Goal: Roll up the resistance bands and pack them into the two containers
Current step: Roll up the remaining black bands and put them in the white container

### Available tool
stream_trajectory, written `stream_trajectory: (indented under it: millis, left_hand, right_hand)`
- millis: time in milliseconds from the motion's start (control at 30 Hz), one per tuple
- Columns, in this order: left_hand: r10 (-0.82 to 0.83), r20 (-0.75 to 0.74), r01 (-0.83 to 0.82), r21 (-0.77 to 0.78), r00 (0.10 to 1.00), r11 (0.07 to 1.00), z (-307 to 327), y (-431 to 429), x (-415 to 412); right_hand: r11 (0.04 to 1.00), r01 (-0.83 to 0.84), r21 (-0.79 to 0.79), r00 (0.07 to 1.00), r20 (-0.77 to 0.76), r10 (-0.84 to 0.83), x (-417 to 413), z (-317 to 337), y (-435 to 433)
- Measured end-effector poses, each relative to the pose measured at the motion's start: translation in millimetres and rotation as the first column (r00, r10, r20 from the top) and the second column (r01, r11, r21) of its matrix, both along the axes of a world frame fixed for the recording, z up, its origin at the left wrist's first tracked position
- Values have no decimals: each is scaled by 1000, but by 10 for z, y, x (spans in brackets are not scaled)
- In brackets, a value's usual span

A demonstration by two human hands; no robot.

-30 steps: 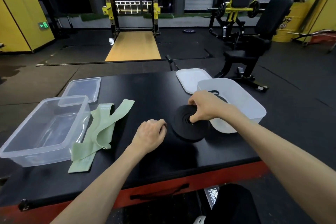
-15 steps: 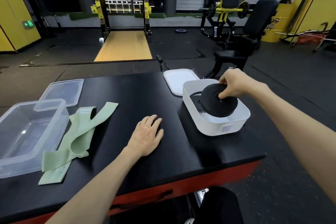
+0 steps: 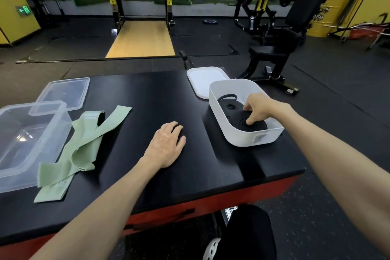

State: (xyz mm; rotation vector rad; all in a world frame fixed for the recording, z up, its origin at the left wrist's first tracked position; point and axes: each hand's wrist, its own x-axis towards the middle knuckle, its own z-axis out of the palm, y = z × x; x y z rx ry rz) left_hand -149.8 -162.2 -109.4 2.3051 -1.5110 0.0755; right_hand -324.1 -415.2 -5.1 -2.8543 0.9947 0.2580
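Observation:
A rolled black resistance band [image 3: 253, 124] lies inside the white container [image 3: 217, 110] on the table's right side. My right hand [image 3: 256, 108] reaches into that container, its fingertips pinching the roll at its centre. Another black band [image 3: 229, 103] lies further back in the same container. A loose green resistance band [image 3: 84, 143] lies unrolled on the table, draped against the clear plastic container [image 3: 29, 139] at the left. My left hand [image 3: 166, 143] rests flat on the black tabletop [image 3: 147, 99], fingers straight, holding nothing.
A white lid [image 3: 202, 80] lies behind the white container and a clear lid [image 3: 65, 93] behind the clear one. The table has a red front edge [image 3: 232, 200]. Gym machines and a squat rack stand on the floor beyond.
My right hand lifted the black roll off the table and lowered it into the white container. My left hand opened from a loose fist to flat on the table.

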Motion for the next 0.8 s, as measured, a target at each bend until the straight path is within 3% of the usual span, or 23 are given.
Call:
stream_trajectory:
  millis: [233,600,800]
  left_hand:
    - [4,-11,-5,-18,1000,1000,-14,-8,-3]
    - [11,-11,-11,-17,1000,1000,-6,-2,-3]
    - [7,-12,-7,-8,1000,1000,-3,-4,-6]
  right_hand:
    - [995,-69,75,998,-9,70,-14,12,-85]
    - [989,-146,7,986,-76,147,54,90,13]
    - [986,-153,61,977,-138,160,22,59,-27]
